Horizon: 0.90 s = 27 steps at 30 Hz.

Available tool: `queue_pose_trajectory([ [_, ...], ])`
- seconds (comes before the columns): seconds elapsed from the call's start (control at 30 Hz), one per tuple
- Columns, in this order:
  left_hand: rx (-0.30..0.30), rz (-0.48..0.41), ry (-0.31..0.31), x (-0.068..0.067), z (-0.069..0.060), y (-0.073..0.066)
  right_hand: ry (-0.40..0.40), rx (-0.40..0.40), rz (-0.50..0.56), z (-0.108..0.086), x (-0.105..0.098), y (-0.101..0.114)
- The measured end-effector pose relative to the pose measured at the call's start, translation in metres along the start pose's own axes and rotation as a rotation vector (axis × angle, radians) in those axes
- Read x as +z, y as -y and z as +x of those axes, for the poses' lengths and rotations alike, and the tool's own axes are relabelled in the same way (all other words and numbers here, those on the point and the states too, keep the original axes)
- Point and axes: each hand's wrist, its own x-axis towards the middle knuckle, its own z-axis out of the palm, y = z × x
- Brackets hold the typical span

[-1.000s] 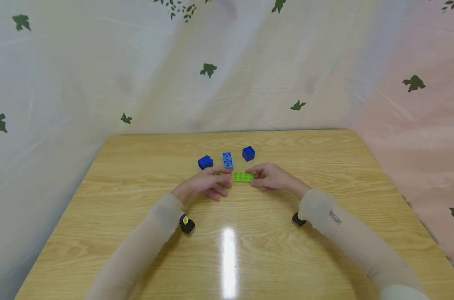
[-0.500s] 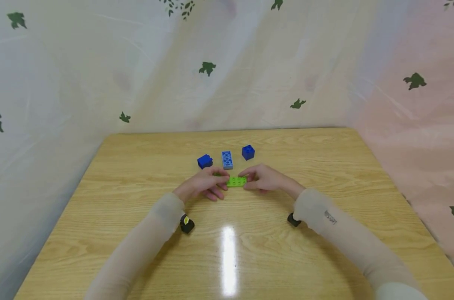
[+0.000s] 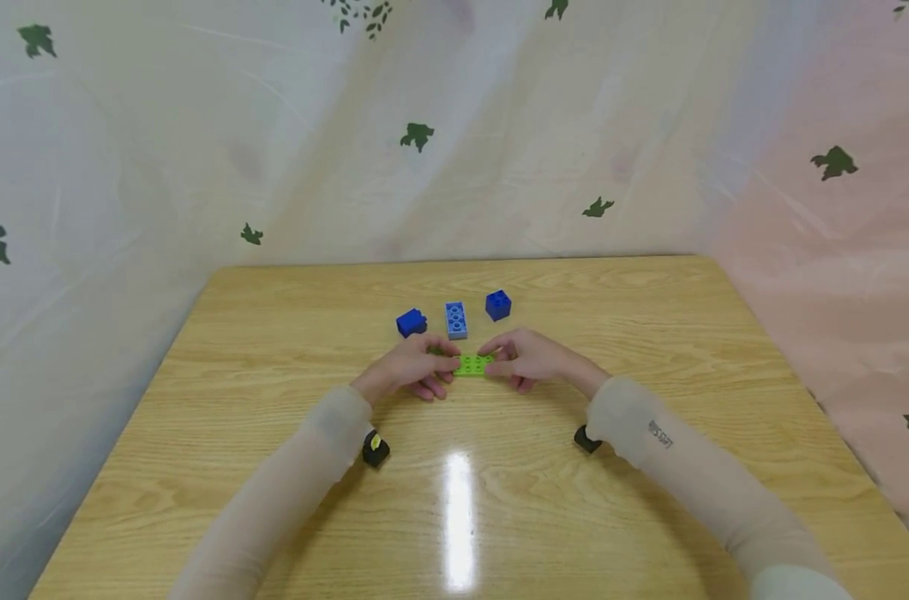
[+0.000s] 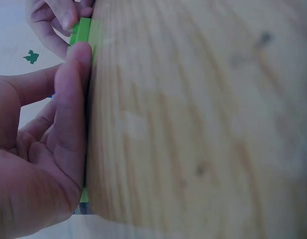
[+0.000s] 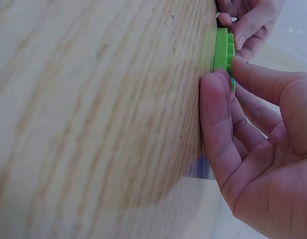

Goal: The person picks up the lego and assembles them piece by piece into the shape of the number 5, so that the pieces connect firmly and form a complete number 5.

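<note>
A lime green toy brick point(image 3: 471, 366) with studs on top lies flat on the table between the two hands. My left hand point(image 3: 415, 365) pinches its left end, thumb in front and index finger behind. At the other end my right hand point(image 3: 527, 357) holds it between thumb and fingers. Seen close in the right wrist view, the green brick point(image 5: 221, 50) sits against the tabletop, with the right fingertips point(image 5: 215, 87) at its near end. In the left wrist view the left thumb point(image 4: 79, 55) covers part of it. Another bit of green point(image 3: 435, 351) shows behind the left hand, mostly hidden.
Behind the hands lie a dark blue brick point(image 3: 411, 322) on its side, a lighter blue brick point(image 3: 456, 320) with its hollow underside up, and a dark blue brick point(image 3: 498, 305) standing studs up. The wooden table point(image 3: 611, 533) ends at a patterned curtain point(image 3: 499, 125).
The right hand has moved left and slightly nearer with the green brick, bringing it to the left hand. The left hand has closed on its left end. The blue bricks have stayed put.
</note>
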Motion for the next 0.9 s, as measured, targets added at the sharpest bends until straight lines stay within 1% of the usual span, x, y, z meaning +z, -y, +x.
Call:
queue_pose_trajectory([
  [0.23,0.009,-0.034,-0.012,0.001,-0.001,0.004,0.011,0.006,0.019,-0.001,0.0,0.001],
  [0.37,0.006,-0.032,-0.02,0.002,0.0,0.005,0.014,0.005,0.03,-0.001,0.0,0.001],
  [0.5,-0.006,-0.03,-0.029,0.003,0.002,0.006,0.025,-0.003,0.038,-0.001,-0.001,0.0],
  [0.6,-0.014,-0.034,-0.035,0.004,0.002,0.006,0.011,-0.001,0.037,-0.002,-0.005,-0.001],
  [0.67,-0.014,-0.034,-0.037,0.005,0.001,0.006,-0.02,0.009,0.046,-0.003,-0.009,0.0],
  [0.73,-0.018,-0.037,-0.039,0.005,0.001,0.006,-0.072,0.003,0.051,-0.004,-0.013,0.001],
  [0.8,-0.019,-0.04,-0.039,0.005,0.001,0.006,-0.139,-0.015,0.069,-0.004,-0.017,0.001],
  [0.9,-0.017,-0.051,-0.041,0.005,0.0,0.006,-0.262,-0.053,0.117,-0.002,-0.024,0.0],
])
